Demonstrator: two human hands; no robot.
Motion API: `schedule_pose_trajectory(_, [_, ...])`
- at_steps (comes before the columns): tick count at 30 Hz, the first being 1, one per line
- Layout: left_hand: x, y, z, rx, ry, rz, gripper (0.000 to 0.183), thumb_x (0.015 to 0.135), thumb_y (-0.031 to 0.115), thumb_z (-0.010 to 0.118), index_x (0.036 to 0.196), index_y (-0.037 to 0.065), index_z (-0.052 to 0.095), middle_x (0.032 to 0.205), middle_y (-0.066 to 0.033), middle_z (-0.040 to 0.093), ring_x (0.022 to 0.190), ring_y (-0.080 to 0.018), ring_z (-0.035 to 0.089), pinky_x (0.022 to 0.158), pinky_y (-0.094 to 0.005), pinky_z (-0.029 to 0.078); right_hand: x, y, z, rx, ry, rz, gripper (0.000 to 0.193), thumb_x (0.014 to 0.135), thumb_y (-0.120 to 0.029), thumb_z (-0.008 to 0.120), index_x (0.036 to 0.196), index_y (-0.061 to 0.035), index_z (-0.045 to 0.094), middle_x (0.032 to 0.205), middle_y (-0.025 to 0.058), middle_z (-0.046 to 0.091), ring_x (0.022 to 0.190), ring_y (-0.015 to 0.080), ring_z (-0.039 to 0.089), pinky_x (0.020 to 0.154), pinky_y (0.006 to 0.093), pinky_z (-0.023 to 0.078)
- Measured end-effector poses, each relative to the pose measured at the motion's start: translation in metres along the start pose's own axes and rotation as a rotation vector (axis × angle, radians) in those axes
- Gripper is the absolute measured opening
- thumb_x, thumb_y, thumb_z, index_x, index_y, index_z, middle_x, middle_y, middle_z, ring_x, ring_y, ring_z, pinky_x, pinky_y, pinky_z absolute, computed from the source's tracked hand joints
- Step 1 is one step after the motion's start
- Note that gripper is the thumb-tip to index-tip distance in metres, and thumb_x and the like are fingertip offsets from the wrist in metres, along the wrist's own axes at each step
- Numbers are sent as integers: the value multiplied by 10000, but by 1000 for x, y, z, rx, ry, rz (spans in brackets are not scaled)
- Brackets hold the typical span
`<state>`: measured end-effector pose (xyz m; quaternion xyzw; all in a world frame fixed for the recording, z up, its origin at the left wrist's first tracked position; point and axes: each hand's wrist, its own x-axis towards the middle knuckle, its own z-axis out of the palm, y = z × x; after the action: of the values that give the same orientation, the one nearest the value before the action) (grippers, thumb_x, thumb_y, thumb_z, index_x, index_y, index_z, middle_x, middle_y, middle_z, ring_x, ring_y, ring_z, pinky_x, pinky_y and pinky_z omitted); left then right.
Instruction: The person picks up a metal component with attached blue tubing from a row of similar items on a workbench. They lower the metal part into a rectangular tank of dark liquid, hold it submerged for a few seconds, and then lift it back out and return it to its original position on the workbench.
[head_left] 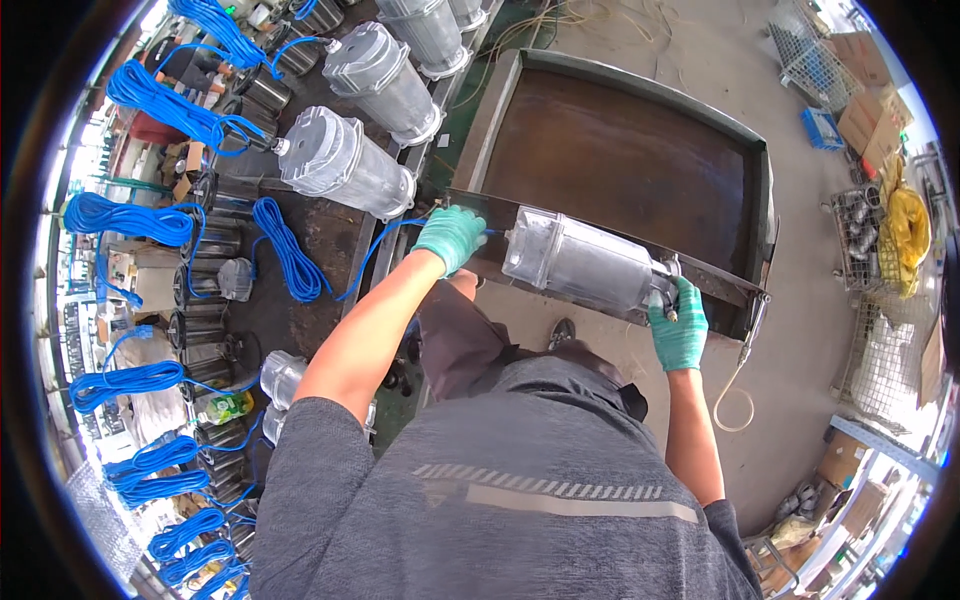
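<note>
A green-yellow label (230,406), too small to read, showed well left of the tank (620,150). Along the tank's near edge lay a silvery cylinder (585,260); the left hand (450,238), arm outstretched, pinched a blue cable (394,226), while the right hand (680,327) curled its fingers around the cylinder's right end.

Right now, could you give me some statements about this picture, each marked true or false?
1. The left hand and right hand wear green gloves. True.
2. The right hand is at the left end of the metal cylinder. False: it is at the right end.
3. That cylinder stands upright. False: it lies on its side.
4. A rectangular tray lies beyond it. True.
5. The cable coils are yellow. False: they are blue.
</note>
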<state>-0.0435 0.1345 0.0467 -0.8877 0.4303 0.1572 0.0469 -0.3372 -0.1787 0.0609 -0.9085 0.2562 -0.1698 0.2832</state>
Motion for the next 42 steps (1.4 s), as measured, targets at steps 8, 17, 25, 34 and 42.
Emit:
schedule_pose_trajectory(8, [-16, 18, 5, -390, 144, -177, 221, 959, 275, 666, 880, 74, 712, 899, -184, 701, 947, -419, 654, 819, -550, 502, 18, 8, -9, -30, -25, 3, 178, 901, -202, 728, 1008, -65, 687, 904, 149, 652, 795, 341, 683, 723, 424, 556])
schedule_pose_trajectory(17, [-20, 16, 18, -538, 46, -369, 277, 968, 328, 660, 951, 62, 736, 1025, -194, 721, 1004, -422, 659, 871, -526, 517, 60, -3, -16, -77, -238, 174, 339, 923, -266, 697, 1162, -27, 717, 1077, 192, 737, 974, 384, 709, 869, 426, 563])
schedule_pose_trajectory(25, [-18, -28, 76, -963, 625, -591, 255, 957, 187, 686, 1155, 29, 661, 1067, -215, 705, 1013, -402, 675, 891, -486, 530, 30, 21, -4, -29, -231, 236, 190, 936, -172, 668, 1008, 3, 670, 933, 177, 681, 802, 328, 656, 766, 407, 527])
schedule_pose_trajectory(34, [32, -92, 57, -1334, 104, -818, 331, 1040, 402, 586, 1043, 76, 645, 828, -90, 691, 577, -187, 582, 520, -379, 488, 29, 27, 3, 168, -170, 177, 134, 955, -108, 655, 869, -19, 604, 723, 80, 540, 638, 192, 479, 647, 350, 451])
schedule_pose_trajectory(42, [23, -79, 95, -1381, 334, -704, 157, 1022, 224, 658, 1046, 80, 602, 782, -23, 628, 604, -142, 545, 553, -317, 457, 34, 7, -1, 212, -223, 234, 186, 995, -93, 627, 832, -36, 556, 723, -7, 493, 699, 91, 407, 634, 300, 427])
